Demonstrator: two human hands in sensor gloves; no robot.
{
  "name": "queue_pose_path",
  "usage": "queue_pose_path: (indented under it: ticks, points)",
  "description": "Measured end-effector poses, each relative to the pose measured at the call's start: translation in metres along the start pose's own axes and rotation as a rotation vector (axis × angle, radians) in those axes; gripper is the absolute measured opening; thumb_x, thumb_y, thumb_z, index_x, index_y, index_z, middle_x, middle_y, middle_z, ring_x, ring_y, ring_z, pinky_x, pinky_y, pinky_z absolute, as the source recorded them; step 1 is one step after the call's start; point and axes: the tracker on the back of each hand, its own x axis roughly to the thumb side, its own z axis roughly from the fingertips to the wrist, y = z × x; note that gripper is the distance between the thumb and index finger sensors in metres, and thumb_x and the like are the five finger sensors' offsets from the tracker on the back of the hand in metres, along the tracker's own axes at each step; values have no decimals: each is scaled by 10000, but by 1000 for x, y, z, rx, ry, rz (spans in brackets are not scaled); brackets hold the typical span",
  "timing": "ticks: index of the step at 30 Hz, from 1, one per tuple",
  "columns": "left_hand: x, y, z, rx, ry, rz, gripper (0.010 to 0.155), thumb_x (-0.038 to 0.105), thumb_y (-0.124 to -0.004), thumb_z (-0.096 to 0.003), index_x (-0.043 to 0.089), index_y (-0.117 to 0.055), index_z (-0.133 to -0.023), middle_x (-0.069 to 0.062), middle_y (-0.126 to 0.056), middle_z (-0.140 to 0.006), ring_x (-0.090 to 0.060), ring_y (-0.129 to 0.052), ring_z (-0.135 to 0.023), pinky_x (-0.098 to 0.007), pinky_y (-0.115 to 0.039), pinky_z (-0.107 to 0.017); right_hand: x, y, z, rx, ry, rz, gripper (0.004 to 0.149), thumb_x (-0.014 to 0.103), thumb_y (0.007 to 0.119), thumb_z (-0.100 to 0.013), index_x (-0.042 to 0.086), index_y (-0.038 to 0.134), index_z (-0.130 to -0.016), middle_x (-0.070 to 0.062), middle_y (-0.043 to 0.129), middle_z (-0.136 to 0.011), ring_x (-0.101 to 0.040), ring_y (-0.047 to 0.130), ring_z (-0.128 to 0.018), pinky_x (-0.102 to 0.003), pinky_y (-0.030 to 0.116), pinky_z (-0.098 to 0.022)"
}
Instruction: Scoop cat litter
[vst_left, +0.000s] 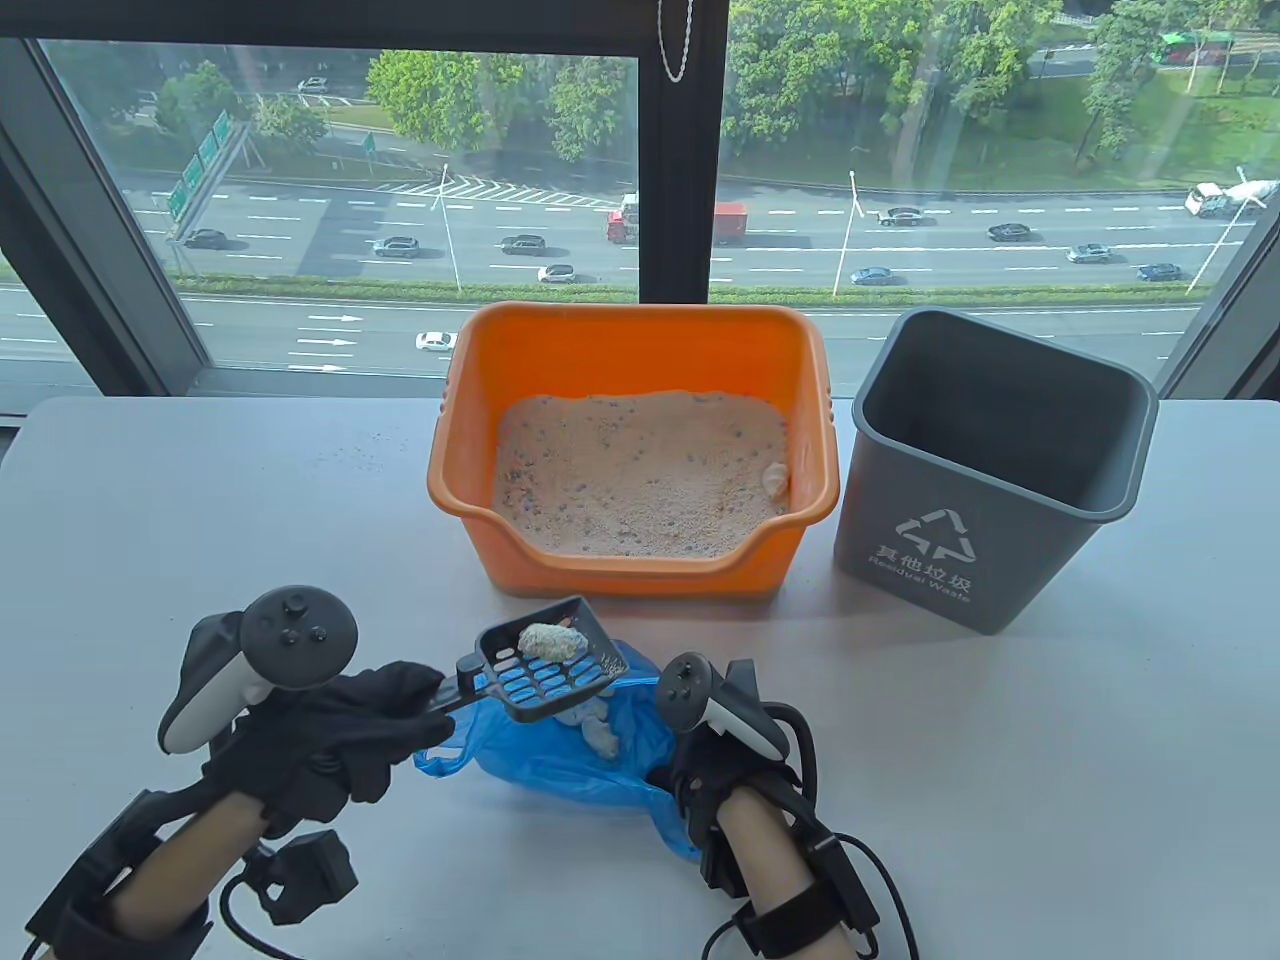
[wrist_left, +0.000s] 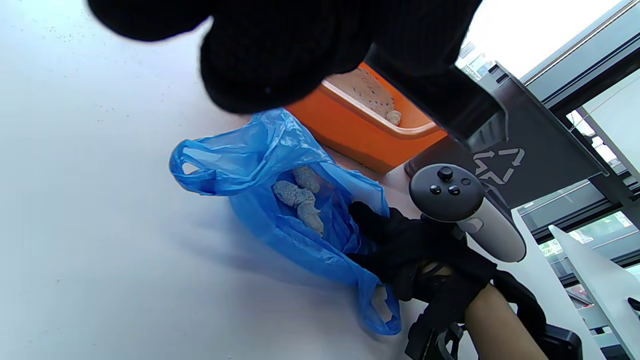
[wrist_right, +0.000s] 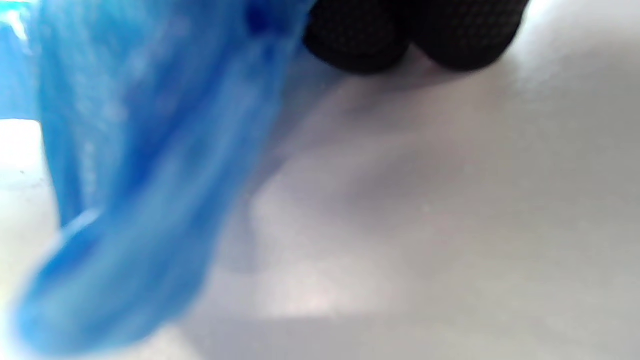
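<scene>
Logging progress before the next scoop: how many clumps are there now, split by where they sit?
On the scoop: 1 clump
In the blue bag: 3 clumps
In the orange litter box: 1 clump
Total: 5

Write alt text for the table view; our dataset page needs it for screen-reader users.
A gloved left hand holds a black slotted plastic scoop carrying a pale litter clump above an open blue plastic bag, which the gloved right hand holds. Behind them on the white table stand an orange plastic litter tub and a grey plastic waste bin.
</scene>
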Motion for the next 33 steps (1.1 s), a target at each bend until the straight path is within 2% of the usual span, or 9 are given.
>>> queue_pose_path:
  ticks: [5,10,12,17,20,22,25,27,33]
  points:
    - [-1,-20,0,-94,30,-80,585,427,-767,-502,160,-673,-1013,-3,-899,-616,-126,-974,-340,-355,-813,-370,0,0,0,0,1,1,837,405,859,-363,171,384,-1012,-214,457,-890,-78,782,-457,-292,741,-349]
    - [9,-50,-37,-209,150,-273,585,438,-760,-505,153,-676,-1009,6,-902,-610,-103,-978,-329,-341,-819,-350,1,0,0,1,2,1,837,404,859,-363,171,384,-1012,-213,457,-890,-77,782,-458,-292,742,-350]
    - [18,-56,-53,-205,188,-355,588,442,-759,-506,155,-674,-1012,9,-901,-612,-98,-979,-330,-339,-818,-351,1,0,0,1,2,1,838,405,859,-363,170,384,-1012,-214,456,-890,-78,782,-458,-292,742,-349]
    - [47,-55,-88,-102,239,-545,609,458,-766,-505,150,-679,-1023,21,-925,-580,-81,-992,-292,-331,-831,-316,1,0,0,1,2,1,838,403,860,-364,169,383,-1012,-216,456,-890,-79,782,-457,-293,742,-350]
    - [63,-52,-103,-91,254,-601,626,483,-768,-504,243,-612,-1061,33,-931,-522,-63,-933,-190,-317,-820,-276,1,0,1,3,0,0,839,403,861,-363,168,383,-1012,-215,455,-890,-79,782,-457,-293,742,-350]
    - [71,-52,-109,-84,257,-638,609,490,-772,-502,309,-591,-1055,33,-929,-505,-70,-918,-179,-319,-813,-274,1,0,1,4,0,-1,838,403,861,-364,169,383,-1012,-215,455,-890,-79,782,-458,-293,742,-350]
    - [80,-50,-111,-60,258,-680,575,499,-787,-493,366,-617,-1026,32,-931,-485,-79,-913,-175,-326,-810,-279,1,0,0,5,0,-2,839,404,861,-364,169,383,-1012,-215,454,-890,-79,782,-457,-293,741,-350]
    - [81,-47,-108,-39,263,-679,573,491,-800,-489,358,-637,-1022,29,-932,-487,-86,-918,-182,-332,-810,-286,1,0,0,5,0,-2,839,404,861,-363,170,383,-1012,-215,455,-890,-78,782,-457,-292,742,-350]
    - [58,-31,-80,-3,290,-582,599,481,-800,-490,297,-646,-1039,24,-931,-499,-93,-925,-196,-338,-808,-293,1,0,0,5,0,-2,840,403,862,-364,170,382,-1012,-215,454,-890,-79,782,-459,-293,741,-351]
